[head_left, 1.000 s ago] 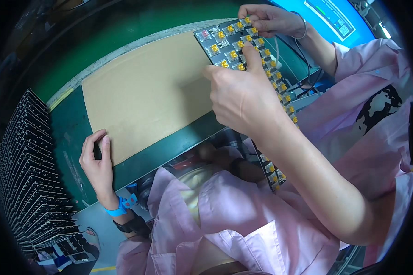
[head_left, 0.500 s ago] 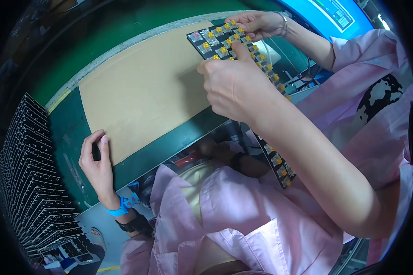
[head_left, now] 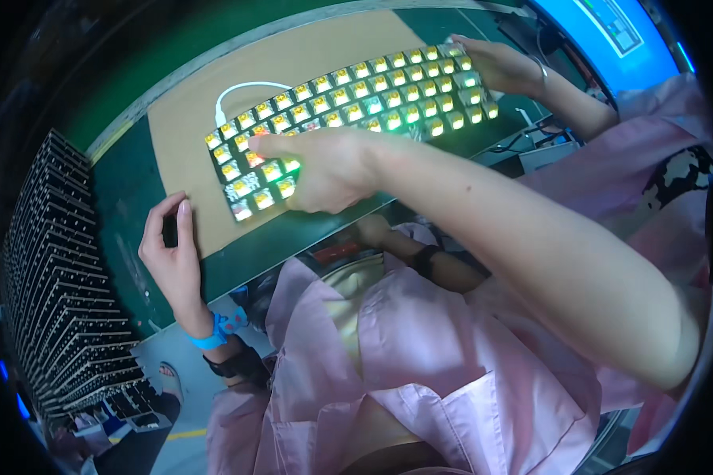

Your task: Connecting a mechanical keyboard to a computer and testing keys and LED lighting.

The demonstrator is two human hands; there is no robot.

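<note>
My left hand (head_left: 171,257), with a blue band and a dark band at the wrist, rests at the table's left side, near the tan sheet's corner. Its fingers curve loosely, the thumb stands apart, and nothing is held. In the shade below the table's front edge is my right hand (head_left: 372,231), with a dark wristband; its fingers do not show clearly. A co-worker reaching in from the right holds a keyboard board (head_left: 356,95) with yellow switches, lit yellow, green and red. One co-worker's hand (head_left: 325,166) is on its left part, the other (head_left: 503,70) at its right end.
A white cable (head_left: 249,85) runs to the board's left end. Beneath lies a tan sheet (head_left: 178,119) on the green table (head_left: 127,229). At the far left stands a tall stack of black boards (head_left: 59,293). A lit blue screen (head_left: 590,47) is at the upper right.
The co-worker has swung the keyboard board left and laid it across the tan sheet. It is now lit, with a white cable at its left end. My left hand stays nearly still.
</note>
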